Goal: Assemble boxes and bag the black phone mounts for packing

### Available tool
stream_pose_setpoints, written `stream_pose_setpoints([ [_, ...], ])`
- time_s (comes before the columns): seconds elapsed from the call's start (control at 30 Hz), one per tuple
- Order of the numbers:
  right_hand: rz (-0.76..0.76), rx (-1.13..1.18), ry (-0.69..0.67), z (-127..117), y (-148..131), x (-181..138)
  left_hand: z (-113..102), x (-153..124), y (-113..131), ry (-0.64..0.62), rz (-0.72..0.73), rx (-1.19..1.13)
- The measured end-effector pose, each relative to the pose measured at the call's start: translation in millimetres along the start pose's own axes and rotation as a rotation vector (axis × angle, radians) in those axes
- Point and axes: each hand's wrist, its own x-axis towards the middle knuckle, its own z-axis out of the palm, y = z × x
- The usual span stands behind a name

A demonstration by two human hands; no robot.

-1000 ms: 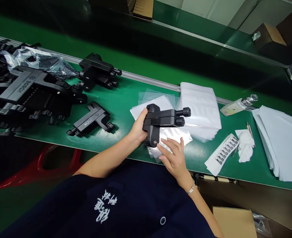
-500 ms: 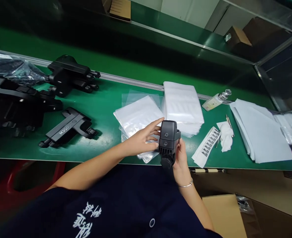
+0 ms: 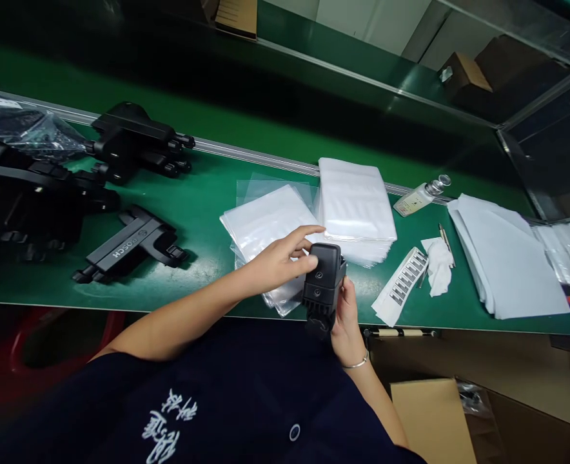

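Note:
In the head view, a black plastic tool part (image 3: pixel 324 278) with two round screw recesses and a ribbed lower end is held upright just above the table's front edge. My right hand (image 3: pixel 347 317) grips it from the right and below, most of its fingers hidden behind the part. My left hand (image 3: pixel 285 259) is at its upper left, fingers apart, the index finger stretched out beyond its top and the thumb touching its side. Behind my left hand lie clear plastic bags (image 3: pixel 264 216), partly covered by it. A thick stack of white bags (image 3: pixel 355 200) stands beyond the part.
Left on the green table (image 3: pixel 207 258) lie a black part marked BOSCH (image 3: pixel 133 245), another black part (image 3: pixel 137 138) and a pile of such parts (image 3: pixel 24 200). To the right are a label strip (image 3: pixel 403 283), crumpled tissue (image 3: pixel 440 267), a bottle (image 3: pixel 420 196) and white sheets (image 3: pixel 507 254).
The black tool part has shifted slightly down and left and tilted a little in my right hand. My left thumb has moved up onto its side, and my index finger has stretched further out.

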Motion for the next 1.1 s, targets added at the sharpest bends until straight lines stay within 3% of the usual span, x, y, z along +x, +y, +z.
stream_pose_setpoints([
  [0.17, -0.207, 0.001, 0.016, -19, -15, -5, -12, -28, -14, -0.126, 0.295, 0.147],
  [0.23, -0.256, -0.102, -0.017, -24, -21, -7, -15, -35, -19, -0.100, 0.307, 0.111],
  [0.3, -0.266, -0.172, -0.067, -23, -28, -7, -15, -39, -23, -0.038, 0.199, -0.010],
  [0.4, -0.229, -0.203, -0.132, -14, -42, -5, -12, -40, -29, 0.033, -0.004, -0.379],
  [0.5, -0.167, -0.217, -0.139, 0, -53, 0, -4, -38, -38, 0.062, -0.215, -0.757],
  [0.6, -0.135, -0.217, -0.134, 11, -54, 4, 3, -38, -49, 0.083, -0.396, -0.962],
  [0.8, -0.194, -0.325, -0.099, 21, -54, 1, -1, -35, -61, 0.057, -0.463, -1.069],
  [1.0, -0.423, -0.922, -0.256, 52, -61, -20, -9, -11, -61, 0.125, -0.534, -1.050],
  [1.1, -0.501, -1.016, -0.289, 62, -62, -25, -5, -3, -60, 0.132, -0.566, -1.062],
])
